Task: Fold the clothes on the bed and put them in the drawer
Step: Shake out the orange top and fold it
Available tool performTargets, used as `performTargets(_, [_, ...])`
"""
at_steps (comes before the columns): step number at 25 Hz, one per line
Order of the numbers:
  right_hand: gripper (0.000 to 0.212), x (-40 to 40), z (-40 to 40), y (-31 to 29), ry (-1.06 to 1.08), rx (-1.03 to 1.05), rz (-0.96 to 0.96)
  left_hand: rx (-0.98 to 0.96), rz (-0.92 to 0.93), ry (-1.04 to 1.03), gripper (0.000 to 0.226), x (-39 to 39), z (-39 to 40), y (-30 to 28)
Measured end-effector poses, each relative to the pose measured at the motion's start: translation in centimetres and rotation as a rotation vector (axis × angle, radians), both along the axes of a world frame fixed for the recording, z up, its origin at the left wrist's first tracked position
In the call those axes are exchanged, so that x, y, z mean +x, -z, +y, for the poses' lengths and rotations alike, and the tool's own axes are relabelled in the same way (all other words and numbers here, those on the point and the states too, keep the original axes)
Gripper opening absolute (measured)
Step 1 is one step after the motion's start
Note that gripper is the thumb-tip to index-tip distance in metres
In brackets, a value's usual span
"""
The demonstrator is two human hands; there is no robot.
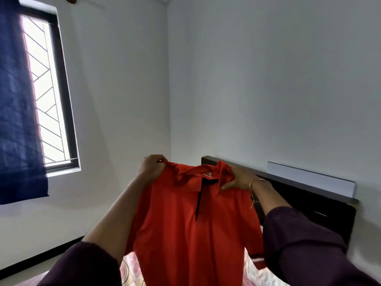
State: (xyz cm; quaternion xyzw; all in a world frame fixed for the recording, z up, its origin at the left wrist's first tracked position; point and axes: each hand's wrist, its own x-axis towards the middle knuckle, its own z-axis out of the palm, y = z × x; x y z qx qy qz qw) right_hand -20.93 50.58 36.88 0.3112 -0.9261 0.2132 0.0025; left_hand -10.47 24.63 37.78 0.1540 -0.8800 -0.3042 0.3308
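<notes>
Holding the red polo shirt (pixel 185 234) up above the bed (pixel 257 273), I pinch one shoulder in my left hand (pixel 151 168) and grip the other, bunched by the collar, in my right hand (pixel 240 180), with the headboard (pixel 313 205) behind.

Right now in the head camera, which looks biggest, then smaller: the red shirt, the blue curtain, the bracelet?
1. Blue curtain and red shirt look alike; the shirt hangs nearer, so unsure.
2. Bracelet, smallest.
</notes>
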Motion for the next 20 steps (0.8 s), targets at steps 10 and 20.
performTargets(10, [0.027,-0.7,2.1,-0.5,0.383,-0.045,0.242,-0.451,-0.029,-0.356,0.033,2.0,-1.5,-0.6])
performTargets(20, [0.027,-0.2,-0.7,-2.0,0.332,-0.682,-0.427,0.338,-0.235,-0.345,0.035,2.8,-3.8,1.1])
